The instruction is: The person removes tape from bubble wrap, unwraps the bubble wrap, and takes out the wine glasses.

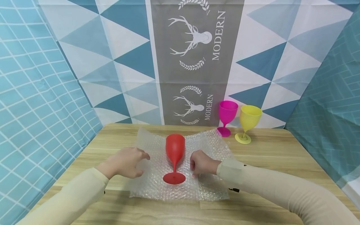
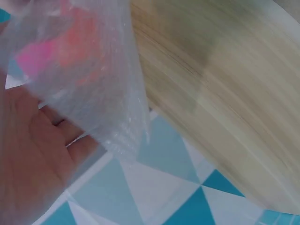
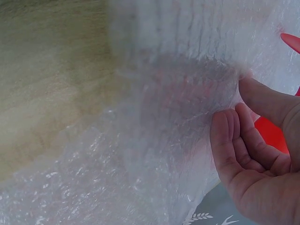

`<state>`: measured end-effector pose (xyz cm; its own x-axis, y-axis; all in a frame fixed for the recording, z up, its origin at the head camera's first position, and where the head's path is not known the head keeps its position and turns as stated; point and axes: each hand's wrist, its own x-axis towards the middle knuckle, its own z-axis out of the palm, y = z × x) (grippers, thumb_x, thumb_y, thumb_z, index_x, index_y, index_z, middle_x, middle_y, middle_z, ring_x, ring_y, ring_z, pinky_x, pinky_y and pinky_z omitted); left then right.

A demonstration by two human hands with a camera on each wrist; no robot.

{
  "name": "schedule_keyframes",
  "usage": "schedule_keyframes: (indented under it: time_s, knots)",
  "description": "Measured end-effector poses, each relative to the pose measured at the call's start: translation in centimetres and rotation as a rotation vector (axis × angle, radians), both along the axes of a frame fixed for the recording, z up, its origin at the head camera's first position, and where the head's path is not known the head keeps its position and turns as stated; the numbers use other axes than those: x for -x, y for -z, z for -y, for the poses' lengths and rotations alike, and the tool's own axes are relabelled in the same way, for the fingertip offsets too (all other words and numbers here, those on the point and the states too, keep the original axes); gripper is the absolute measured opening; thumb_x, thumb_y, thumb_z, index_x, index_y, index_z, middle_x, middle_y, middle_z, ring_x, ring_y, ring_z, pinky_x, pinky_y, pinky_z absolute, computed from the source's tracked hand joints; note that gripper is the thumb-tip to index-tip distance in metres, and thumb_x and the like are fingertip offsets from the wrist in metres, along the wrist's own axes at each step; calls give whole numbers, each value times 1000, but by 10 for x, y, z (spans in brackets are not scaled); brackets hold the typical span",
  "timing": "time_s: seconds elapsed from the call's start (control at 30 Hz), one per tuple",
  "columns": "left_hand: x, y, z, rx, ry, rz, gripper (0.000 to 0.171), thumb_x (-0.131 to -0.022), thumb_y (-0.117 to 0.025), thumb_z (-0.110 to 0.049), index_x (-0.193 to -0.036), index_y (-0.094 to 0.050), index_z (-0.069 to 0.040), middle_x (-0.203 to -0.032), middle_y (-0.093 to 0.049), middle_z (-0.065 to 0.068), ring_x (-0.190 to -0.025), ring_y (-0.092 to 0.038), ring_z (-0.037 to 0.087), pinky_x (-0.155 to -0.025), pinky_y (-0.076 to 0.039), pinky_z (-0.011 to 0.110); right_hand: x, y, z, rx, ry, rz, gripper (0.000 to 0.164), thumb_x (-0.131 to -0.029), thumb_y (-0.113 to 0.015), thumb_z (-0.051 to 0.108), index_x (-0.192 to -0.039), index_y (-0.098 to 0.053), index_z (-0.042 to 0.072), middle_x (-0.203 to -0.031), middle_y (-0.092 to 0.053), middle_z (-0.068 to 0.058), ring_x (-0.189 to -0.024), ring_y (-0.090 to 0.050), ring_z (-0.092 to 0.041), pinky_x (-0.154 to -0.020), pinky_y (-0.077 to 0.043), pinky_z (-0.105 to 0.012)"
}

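Observation:
A red plastic goblet (image 1: 175, 150) lies on its side on a sheet of bubble wrap (image 1: 152, 187), its round foot toward me. My left hand (image 1: 127, 162) is at the sheet's left side, thumb and index finger apart. In the left wrist view, a raised flap of the bubble wrap (image 2: 108, 93) partly covers the fingers of my left hand (image 2: 42, 154). To the right of the goblet, my right hand (image 1: 203, 163) has curled fingers and pinches the bubble wrap. The right wrist view shows the thumb (image 3: 262, 96) at a fold of the sheet.
A magenta goblet (image 1: 227, 112) and a yellow goblet (image 1: 249, 118) stand upright at the back right of the wooden table (image 1: 261, 156). Behind the table hangs a patterned cloth (image 1: 135, 68). A blue tiled cloth (image 1: 36, 93) borders the left side.

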<state>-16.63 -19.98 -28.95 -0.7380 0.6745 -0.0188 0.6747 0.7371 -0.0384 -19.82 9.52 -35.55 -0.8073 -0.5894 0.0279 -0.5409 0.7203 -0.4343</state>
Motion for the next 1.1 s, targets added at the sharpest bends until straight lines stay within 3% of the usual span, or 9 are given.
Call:
schedule_keyframes:
  time_s: [0.2, 0.4, 0.67, 0.9, 1.1]
  knots:
    - [6, 4, 12, -18, -71, 123, 45, -71, -76, -24, -112, -67, -7, -112, -70, 9, -106, -65, 30, -92, -53, 48, 1, 1, 0, 8, 12, 33, 20, -56, -87, 0, -62, -69, 3, -57, -65, -2, -54, -46, -2, -51, -42, -14]
    - [13, 23, 24, -63, -73, 210, 48, -72, -78, -21, -115, -64, -5, -118, -66, 10, -111, -62, 33, -96, -51, 50, 2, 1, 0, 17, 9, 29, 20, -56, -87, 0, -62, -68, 3, -56, -64, -2, -53, -46, -2, -50, -41, -14]
    - [18, 55, 39, -111, 13, 179, 50, -68, -79, -22, -113, -64, -9, -113, -64, 7, -105, -63, 29, -93, -53, 46, 3, -1, 0, 22, 20, 82, 19, -58, -87, 1, -64, -69, 3, -57, -63, -1, -55, -47, -5, -51, -42, -16]
    - [20, 65, 42, -169, 7, 151, 51, -66, -81, -20, -112, -63, -7, -112, -63, 7, -103, -62, 28, -93, -52, 47, 8, -3, 1, 12, 40, 125, 20, -59, -88, 2, -65, -69, 4, -59, -64, -1, -54, -48, -4, -50, -43, -16]
    - [16, 70, 39, -181, 20, 87, 50, -65, -80, -17, -109, -61, -5, -107, -62, 6, -97, -62, 24, -89, -54, 43, 9, -4, 1, -42, -2, 112, 18, -61, -87, 4, -66, -70, 4, -60, -66, -2, -54, -49, -3, -51, -44, -14]
